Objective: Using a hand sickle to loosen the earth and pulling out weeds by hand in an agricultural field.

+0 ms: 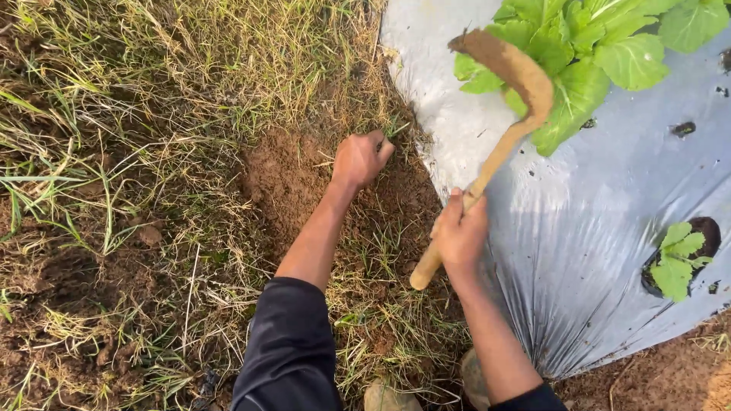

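My left hand [359, 158] is clenched around a tuft of grass [387, 131] at the edge of a patch of bare brown soil [285, 179]. My right hand [460, 233] grips the wooden handle of a sickle [502, 148], raised above the ground. Its curved, soil-covered blade [512, 65] arches up in front of a leafy green plant [590, 53]. Both forearms reach out from dark sleeves.
A silver plastic mulch sheet [601, 205] covers the raised bed on the right, with a small seedling [679, 257] in a hole. Dry and green grass [145, 152] covers the ground on the left. Shoe tips [388, 397] show at the bottom.
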